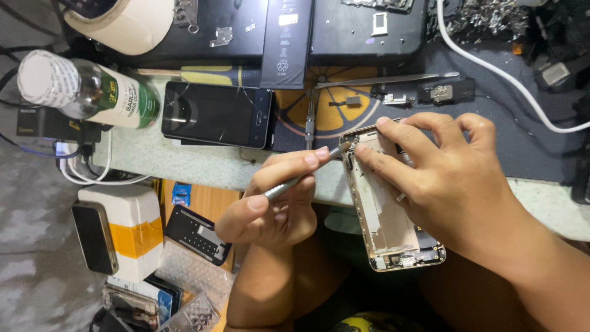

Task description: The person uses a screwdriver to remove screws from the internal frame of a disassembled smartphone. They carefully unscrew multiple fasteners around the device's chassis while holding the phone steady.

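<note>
The left hand [270,200] was clamped on a slim metal pry tool [301,175], its tip at the top corner of an opened gold phone housing [387,227]. The right hand [442,178] gripped that housing at the bench edge, fingers pressing its upper end. A cracked black smartphone [216,114] lay just beyond, near a green-labelled bottle [92,92]
</note>
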